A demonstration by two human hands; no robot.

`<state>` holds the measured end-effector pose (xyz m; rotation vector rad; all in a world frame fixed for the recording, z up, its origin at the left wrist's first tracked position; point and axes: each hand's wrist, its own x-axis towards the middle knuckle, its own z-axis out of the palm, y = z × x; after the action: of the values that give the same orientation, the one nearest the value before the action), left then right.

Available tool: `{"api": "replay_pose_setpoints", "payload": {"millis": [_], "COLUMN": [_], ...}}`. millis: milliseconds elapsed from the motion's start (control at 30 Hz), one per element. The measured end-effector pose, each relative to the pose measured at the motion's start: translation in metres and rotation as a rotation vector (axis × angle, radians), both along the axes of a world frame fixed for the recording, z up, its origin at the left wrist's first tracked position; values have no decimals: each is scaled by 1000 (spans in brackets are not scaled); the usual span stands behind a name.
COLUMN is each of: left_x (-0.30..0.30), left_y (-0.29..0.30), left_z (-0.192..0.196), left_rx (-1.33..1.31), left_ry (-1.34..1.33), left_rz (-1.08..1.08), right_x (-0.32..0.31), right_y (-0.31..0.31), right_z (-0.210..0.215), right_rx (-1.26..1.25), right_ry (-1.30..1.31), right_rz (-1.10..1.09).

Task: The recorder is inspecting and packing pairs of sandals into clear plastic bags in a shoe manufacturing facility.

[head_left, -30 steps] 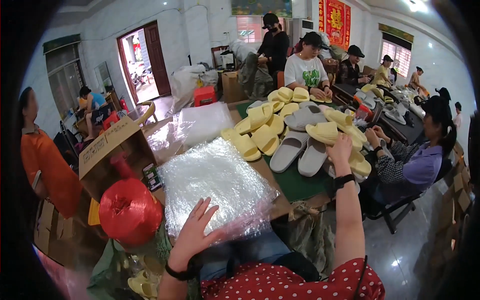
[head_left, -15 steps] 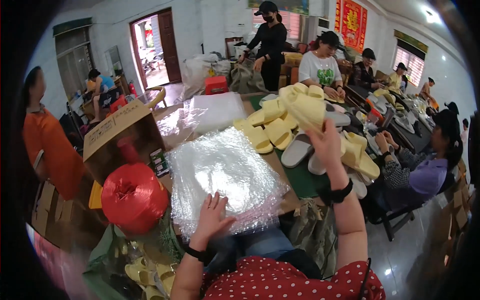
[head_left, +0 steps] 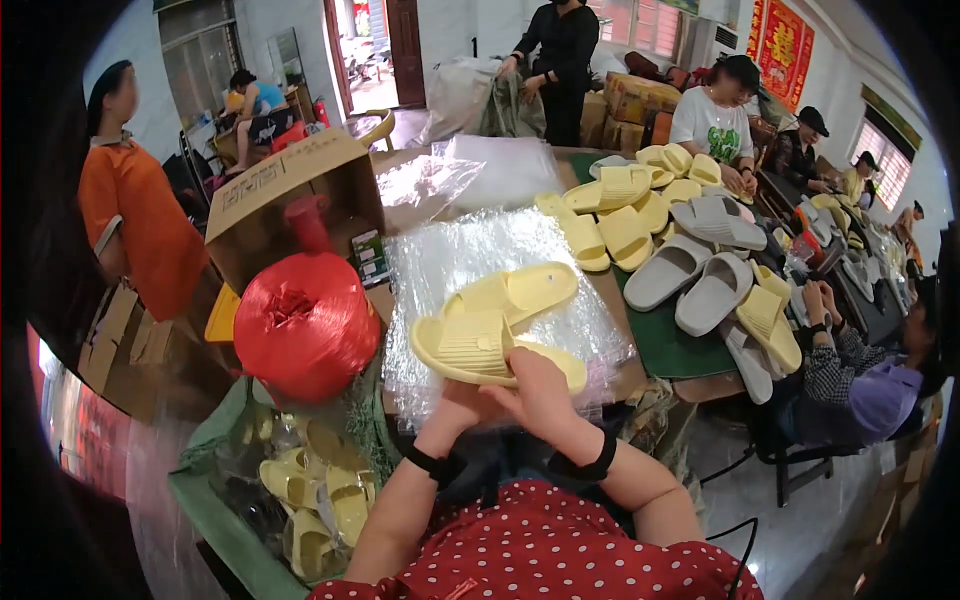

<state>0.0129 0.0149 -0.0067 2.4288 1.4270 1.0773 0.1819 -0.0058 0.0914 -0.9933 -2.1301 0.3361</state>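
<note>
A pair of pale yellow slide slippers (head_left: 470,340) is in front of me, over a stack of clear, shiny plastic bags (head_left: 430,255). My right hand (head_left: 540,388) grips the near slipper at its side, thumb and fingers closed on it. My left hand (head_left: 462,408) holds that same slipper from beneath, its fingers mostly hidden under the sole. Beyond it, the other slipper of the pair lies slantwise with its end pointing right. To the right sits a pile of yellow slippers (head_left: 628,238) and grey slippers (head_left: 715,290) on a green mat (head_left: 660,345).
At the left stand a big roll of red plastic twine (head_left: 305,325) and an open cardboard box (head_left: 300,180). Below them a green sack (head_left: 215,490) holds bagged yellow slippers. A person in orange (head_left: 135,210) stands at the left; others work along the right.
My right hand has brought the yellow slippers from the pile on the right down over the plastic bags. My left hand has left the bags and taken hold too. The view has shifted.
</note>
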Motion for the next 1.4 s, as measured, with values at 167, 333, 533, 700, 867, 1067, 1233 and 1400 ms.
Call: {"api": "replay_pose_setpoints", "payload": {"millis": [167, 333, 533, 700, 867, 1067, 1233, 1400], "left_x": [-3, -1, 1, -1, -1, 3, -1, -1], "left_y": [-3, -8, -10, -9, -9, -11, -10, -10], "left_z": [-7, 0, 16, 16, 22, 20, 18, 14], "left_rx": [-268, -270, -272, -321, -385, -212, -376, -234], "left_ry": [-50, 81, 191, 253, 215, 196, 193, 189], "left_rz": [-24, 61, 86, 107, 98, 90, 112, 91], "right_x": [9, 28, 35, 45, 32, -14, -16, 17], "right_y": [21, 69, 80, 109, 162, 188, 178, 169], "right_z": [-17, -21, -37, -17, -14, -44, -42, -39], "right_rx": [9, 35, -14, -87, -160, -112, 22, 51], "right_ry": [-79, -118, -166, -56, -488, -319, -287, -299], "right_rz": [67, 176, 96, 70, -152, 136, 86, -85]}}
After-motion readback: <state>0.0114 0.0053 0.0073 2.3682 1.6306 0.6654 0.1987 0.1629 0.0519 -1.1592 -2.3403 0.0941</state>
